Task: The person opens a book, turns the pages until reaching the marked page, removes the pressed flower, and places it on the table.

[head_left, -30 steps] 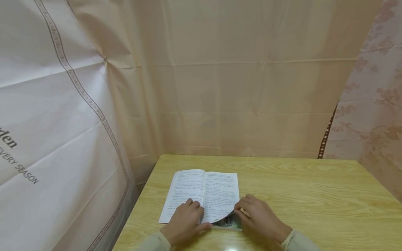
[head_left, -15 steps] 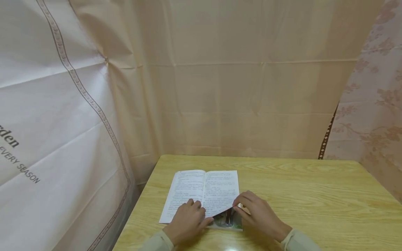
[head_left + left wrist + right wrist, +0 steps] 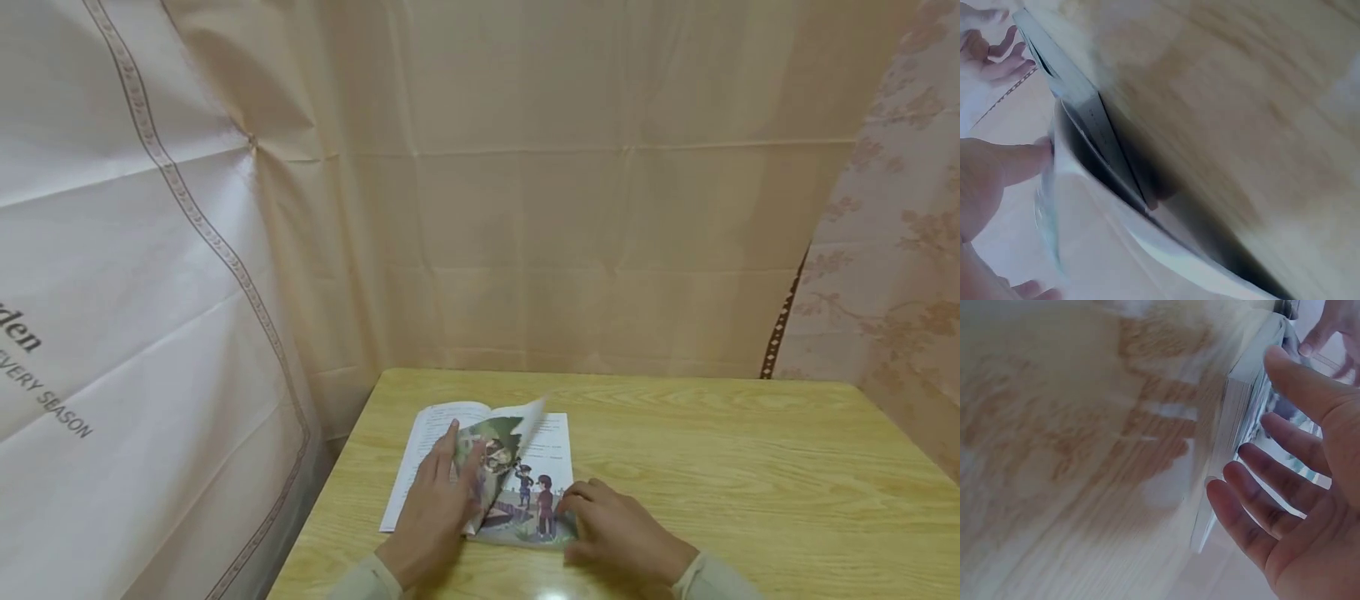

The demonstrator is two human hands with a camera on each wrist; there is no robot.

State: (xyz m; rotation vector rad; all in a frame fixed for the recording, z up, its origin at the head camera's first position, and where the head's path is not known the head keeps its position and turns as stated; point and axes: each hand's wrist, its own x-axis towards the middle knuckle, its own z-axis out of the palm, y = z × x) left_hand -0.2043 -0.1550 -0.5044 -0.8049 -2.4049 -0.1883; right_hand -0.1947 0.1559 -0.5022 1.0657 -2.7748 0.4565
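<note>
An open paperback book (image 3: 448, 417) lies near the front left of the table, printed text on its left page. One leaf (image 3: 495, 437) with a green picture stands half turned over the spine. My left hand (image 3: 435, 510) presses against that leaf with extended fingers; in the left wrist view the thumb (image 3: 1019, 164) touches the paper. Beneath, the right page (image 3: 543, 504) shows a drawing of two figures. My right hand (image 3: 626, 529) is at the book's lower right corner. In the right wrist view its fingers are spread and loosely bent beside the page edges (image 3: 1238, 412), pinching nothing.
The wood-grain table (image 3: 720, 475) extends to the right of the book. A beige cloth (image 3: 570, 250) hangs behind it. White printed sheeting (image 3: 150, 333) closes the left side, and a floral cloth (image 3: 885, 275) hangs at right.
The right hand lifted the leaf's lower right corner and let go. The leaf has swung up and left against the left hand, whose fingers have straightened, uncovering the illustrated page.
</note>
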